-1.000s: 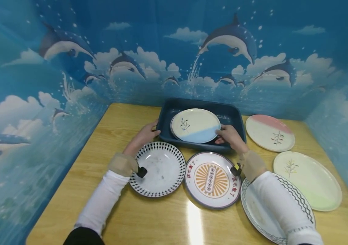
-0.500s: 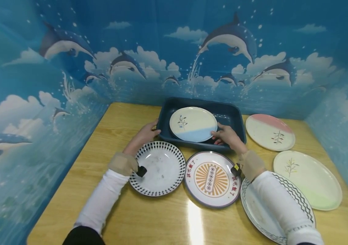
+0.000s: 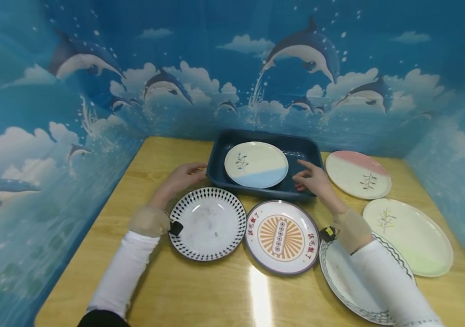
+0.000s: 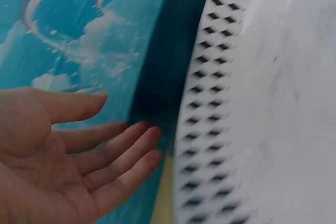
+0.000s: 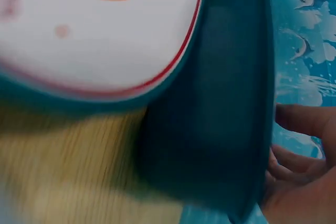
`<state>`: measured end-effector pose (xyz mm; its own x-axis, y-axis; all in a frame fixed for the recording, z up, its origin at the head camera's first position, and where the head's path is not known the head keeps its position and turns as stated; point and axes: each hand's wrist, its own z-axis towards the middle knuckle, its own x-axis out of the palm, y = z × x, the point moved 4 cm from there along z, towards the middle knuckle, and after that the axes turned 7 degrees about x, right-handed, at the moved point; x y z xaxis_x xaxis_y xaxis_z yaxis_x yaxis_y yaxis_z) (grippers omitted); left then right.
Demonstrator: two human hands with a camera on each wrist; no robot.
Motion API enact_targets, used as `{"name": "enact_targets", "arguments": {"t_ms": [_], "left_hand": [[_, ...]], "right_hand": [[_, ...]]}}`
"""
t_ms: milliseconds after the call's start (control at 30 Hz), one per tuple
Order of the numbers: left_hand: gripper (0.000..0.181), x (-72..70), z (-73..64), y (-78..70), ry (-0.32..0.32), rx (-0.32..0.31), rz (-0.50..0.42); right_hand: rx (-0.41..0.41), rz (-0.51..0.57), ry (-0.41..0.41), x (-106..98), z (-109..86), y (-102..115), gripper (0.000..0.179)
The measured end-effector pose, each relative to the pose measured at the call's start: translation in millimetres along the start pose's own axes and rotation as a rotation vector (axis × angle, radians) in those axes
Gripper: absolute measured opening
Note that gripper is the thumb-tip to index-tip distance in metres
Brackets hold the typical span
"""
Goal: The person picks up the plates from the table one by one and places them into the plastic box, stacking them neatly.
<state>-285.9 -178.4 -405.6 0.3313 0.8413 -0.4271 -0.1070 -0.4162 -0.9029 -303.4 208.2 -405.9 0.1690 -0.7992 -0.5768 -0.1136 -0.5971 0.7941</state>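
A cream plate with a blue edge and a leaf sprig (image 3: 257, 163) lies in the dark blue rectangular tub (image 3: 305, 153), towards its left side, with a dark rim showing under it. My right hand (image 3: 314, 179) is over the tub's right front part, apart from the plate, fingers loosely extended and holding nothing. Beside the tub's left wall is my left hand (image 3: 183, 176). In the left wrist view, its fingers (image 4: 118, 166) are relaxed, with nothing in the palm. Just below that hand lies a white plate with a black diamond rim (image 3: 208, 225).
In front of the tub lies a plate with an orange sunburst (image 3: 282, 238). A wavy-rimmed plate (image 3: 351, 277) sits partly under the right forearm. A pink-edged plate (image 3: 359, 175) and a green-edged oval plate (image 3: 408, 236) lie at the right. Dolphin-printed sheeting (image 3: 232, 68) walls the table.
The blue-edged plate has shifted slightly left in the tub. My right hand has let go of it and drawn back right; my left hand has moved left off the tub's rim.
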Motion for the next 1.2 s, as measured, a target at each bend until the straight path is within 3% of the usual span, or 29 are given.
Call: {"name": "enact_targets", "arguments": {"t_ms": [100, 200, 333, 433, 633, 767, 867, 1000, 1200], "left_hand": [[0.05, -13.7, -20.2, 0.7, 0.01, 0.02, -0.024], [0.049, -26.6, -41.3, 3.8, 0.001, 0.012, 0.036], [0.049, -37.9, -67.0, 11.8, 0.003, 0.013, 0.165], [0.053, -37.3, -84.7, 20.8, 0.037, -0.001, 0.175], [0.061, -20.6, -112.9, 39.8, 0.099, -0.096, -0.035], [0.058, -5.1, -122.6, 49.0, 0.115, -0.129, -0.138], [0.055, 4.8, -124.2, 53.2, 0.097, -0.124, -0.204], [0.047, 12.6, -123.7, 56.6, 0.07, -0.112, -0.285], [0.043, 15.6, -123.3, 58.9, 0.029, -0.1, -0.281]], "right_hand": [[-0.074, -0.093, -0.118, -15, -14.4, -1, 0.056], [-0.08, -0.171, -0.171, -28, -25.9, -4, 0.051], [-0.012, -0.251, -0.106, -38, -34.4, -8, 0.058], [0.026, -0.275, -0.026, -40, -39.3, -15, 0.071], [0.057, -0.194, 0.058, -37, -43.7, -28, 0.092], [0.105, -0.116, 0.084, -35, -42.8, -34, 0.098], [0.129, -0.051, 0.106, -33, -41.8, -36, 0.096], [0.13, -0.041, 0.105, -31, -40.6, -36, 0.093], [0.148, -0.04, 0.087, -29, -39.1, -37, 0.093]]}}
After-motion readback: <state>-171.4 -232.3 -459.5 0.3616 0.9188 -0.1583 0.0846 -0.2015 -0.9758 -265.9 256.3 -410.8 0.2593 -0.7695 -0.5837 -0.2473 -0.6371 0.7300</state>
